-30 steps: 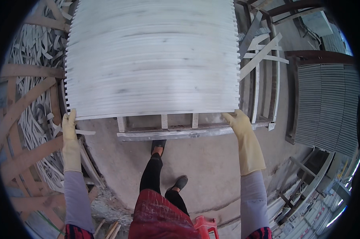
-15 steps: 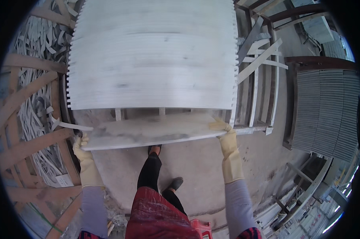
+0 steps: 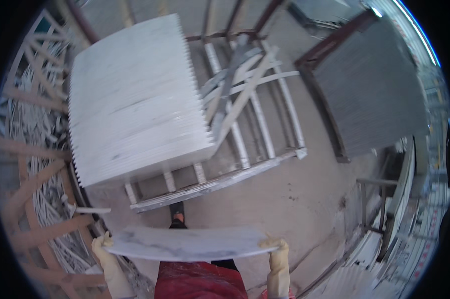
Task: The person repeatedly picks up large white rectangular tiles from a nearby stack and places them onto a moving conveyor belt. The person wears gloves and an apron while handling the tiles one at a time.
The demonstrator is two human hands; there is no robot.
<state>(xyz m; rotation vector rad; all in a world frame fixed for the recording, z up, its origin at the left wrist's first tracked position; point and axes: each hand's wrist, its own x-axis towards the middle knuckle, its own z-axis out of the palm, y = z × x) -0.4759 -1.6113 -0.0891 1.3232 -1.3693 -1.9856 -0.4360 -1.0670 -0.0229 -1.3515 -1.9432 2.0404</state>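
Observation:
A long white panel (image 3: pixel 185 244) with grey streaks is held level across the front of my body. My left hand (image 3: pixel 102 245), in a cream rubber glove, grips its left end. At the right end my right hand (image 3: pixel 276 247), gloved the same way, is closed on the edge with the fingers over the top. Beyond the panel, and apart from it, stands a big white stack (image 3: pixel 135 109) of thin boards packed tightly together, its sides toothed. It rests on a low metal rack (image 3: pixel 212 185).
White offcut strips (image 3: pixel 245 84) lie across the rack's right part. At left, a slatted wooden crate (image 3: pixel 51 232) holds many scrap strips (image 3: pixel 46 189). A dark grey stack (image 3: pixel 369 89) sits on a frame at right. Concrete floor (image 3: pixel 284 209) lies between. I wear a red apron (image 3: pixel 200 281).
The panel has come away from the stack, closer to my body, with both hands still on it. My view has turned right, so the stack now appears farther left and tilted.

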